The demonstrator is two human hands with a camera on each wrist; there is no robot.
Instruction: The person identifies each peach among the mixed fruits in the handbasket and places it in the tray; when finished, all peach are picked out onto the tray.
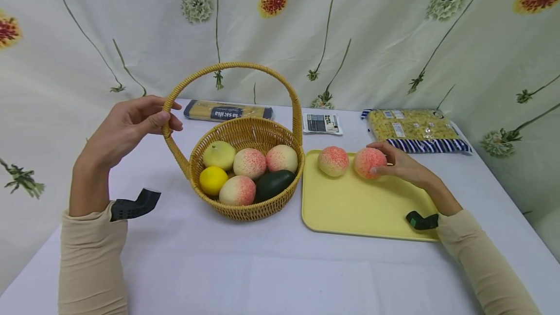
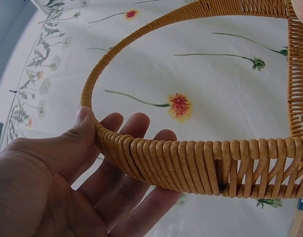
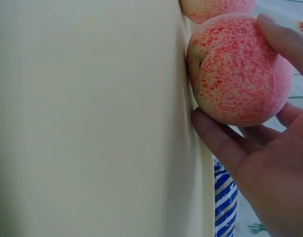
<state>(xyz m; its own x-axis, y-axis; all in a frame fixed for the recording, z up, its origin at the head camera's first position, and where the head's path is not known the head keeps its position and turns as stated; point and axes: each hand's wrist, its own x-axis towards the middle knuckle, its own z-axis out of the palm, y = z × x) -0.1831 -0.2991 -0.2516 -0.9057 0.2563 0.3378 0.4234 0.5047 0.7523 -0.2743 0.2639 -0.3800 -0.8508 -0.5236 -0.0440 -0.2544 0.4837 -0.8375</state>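
My left hand [image 1: 124, 128] holds the left side of the tall handle [image 1: 232, 65] of a wicker basket [image 1: 249, 213], its thumb and fingers around the weave in the left wrist view. Inside the basket lie several peaches [image 1: 237, 191], a yellow lemon [image 1: 213, 180], a pale yellow-green round fruit [image 1: 218, 154] and a dark green avocado-like fruit [image 1: 274, 185]. On the right, my right hand [image 1: 404, 166] grips a pink-speckled peach [image 1: 366, 162] between thumb and fingers, at the far part of a yellow tray [image 1: 350, 208]. Another peach [image 1: 333, 161] sits just left of it.
A pasta packet [image 1: 227, 111] lies behind the basket. Right of that is a small white-and-black packet [image 1: 322, 124]. Behind the tray rests a large bag of pasta [image 1: 411, 128] with blue striped ends. A flowered cloth [image 1: 380, 47] hangs at the back of the white-covered table [image 1: 218, 266].
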